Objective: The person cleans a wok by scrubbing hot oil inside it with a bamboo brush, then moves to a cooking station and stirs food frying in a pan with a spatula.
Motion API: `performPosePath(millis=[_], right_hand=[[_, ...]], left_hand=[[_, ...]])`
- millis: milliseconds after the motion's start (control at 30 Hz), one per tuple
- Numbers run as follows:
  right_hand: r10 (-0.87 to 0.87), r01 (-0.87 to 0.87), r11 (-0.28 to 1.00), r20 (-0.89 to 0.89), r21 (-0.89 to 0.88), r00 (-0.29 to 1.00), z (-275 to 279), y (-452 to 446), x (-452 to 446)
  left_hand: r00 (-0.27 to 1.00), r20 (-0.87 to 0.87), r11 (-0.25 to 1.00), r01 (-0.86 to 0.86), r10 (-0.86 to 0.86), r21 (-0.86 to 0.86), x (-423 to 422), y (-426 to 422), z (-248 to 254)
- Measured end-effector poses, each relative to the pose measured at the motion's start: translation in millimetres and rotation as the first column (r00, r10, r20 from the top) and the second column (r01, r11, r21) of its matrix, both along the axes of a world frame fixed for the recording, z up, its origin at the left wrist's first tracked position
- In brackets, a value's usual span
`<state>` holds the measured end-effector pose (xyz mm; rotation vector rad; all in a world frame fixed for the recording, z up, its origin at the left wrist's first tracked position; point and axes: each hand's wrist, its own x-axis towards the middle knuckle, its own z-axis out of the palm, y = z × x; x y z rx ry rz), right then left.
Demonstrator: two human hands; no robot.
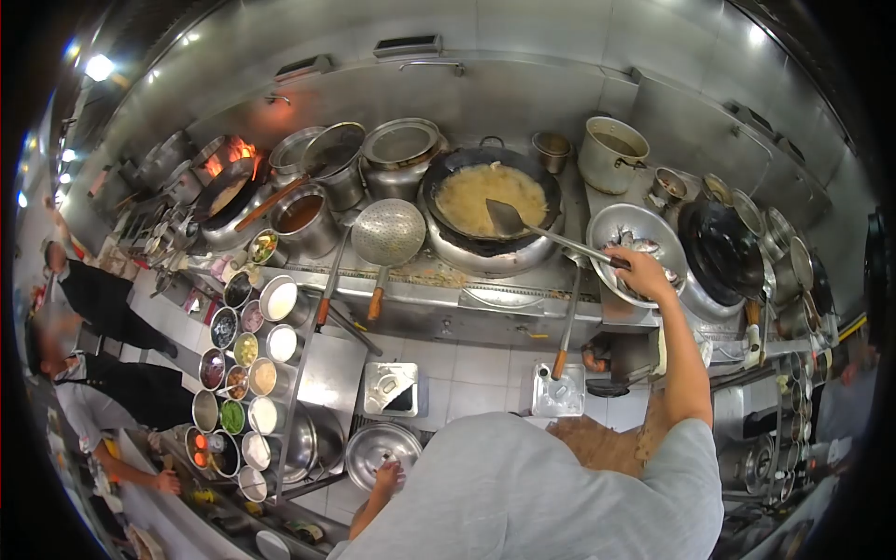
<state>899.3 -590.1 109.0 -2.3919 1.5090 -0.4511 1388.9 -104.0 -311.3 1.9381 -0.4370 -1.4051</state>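
My right hand (637,274) is closed round the handle of a long metal spatula (507,217). The spatula's blade is over the bubbling, yellowish contents of a large black wok (439,175) on the stove. Beneath my right hand and forearm is a metal bowl (607,229) holding silvery pieces that look like fish. Low in the view, my left hand (388,477) is at a round metal basin (364,446), its fingers drawn together; what they hold, if anything, is too small to make out.
Left of the wok lies a perforated strainer (388,231). Small containers of ingredients (264,376) stand at the left. Flames rise behind another wok (224,194). A large pot (613,154) stands at the back right. Other people (93,289) are at the far left.
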Motion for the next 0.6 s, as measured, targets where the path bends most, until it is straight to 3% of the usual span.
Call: performPosePath(millis=[33,100,167,300,333,367,400,467,533,600], right_hand=[[-0.033,0.032,0.999,-0.065,-0.012,0.997,2.6,-0.8,-1.9],[-0.053,0.041,0.996,-0.150,-0.081,0.987,-0.4,-7.2,-5.2],[-0.069,0.037,0.987,-0.204,-0.154,0.976,-15.3,-14.9,-3.0],[-0.143,0.044,0.948,-0.303,-0.314,0.942,-27.7,-15.2,4.3],[-0.137,0.035,0.947,-0.304,-0.320,0.943,-24.1,-12.7,5.5],[-0.139,0.052,0.943,-0.246,-0.330,0.959,-16.4,-5.5,5.7],[-0.138,0.069,0.939,-0.186,-0.337,0.973,-6.1,2.0,7.6],[-0.160,0.092,0.941,-0.190,-0.325,0.968,12.6,5.8,17.9],[-0.125,0.119,0.933,0.006,-0.339,0.992,6.6,-6.8,22.0],[-0.122,0.133,0.977,0.075,-0.166,0.990,-15.1,-41.3,41.4]], left_hand=[[0.999,-0.038,0.999,-0.012,0.011,-0.030,1.8,2.6,-12.6],[0.969,-0.235,0.992,-0.095,0.073,-0.085,12.8,23.1,-87.6],[0.898,-0.423,0.980,-0.179,0.125,-0.090,15.6,23.0,-101.0],[0.890,-0.381,0.967,-0.247,0.249,0.056,14.4,22.5,-94.5],[0.928,-0.296,0.973,-0.229,0.227,0.028,12.3,17.8,-75.1],[0.957,-0.204,0.978,-0.209,0.206,0.007,11.3,15.1,-61.0],[0.977,-0.107,0.982,-0.187,0.185,-0.008,1.4,0.7,-9.4],[0.959,-0.153,0.969,-0.247,0.239,-0.032,3.7,0.8,-19.7],[0.939,-0.197,0.954,-0.296,0.283,-0.041,-3.8,12.8,-16.2],[0.990,-0.058,0.990,-0.130,0.127,-0.057,-12.3,17.6,-4.6]])
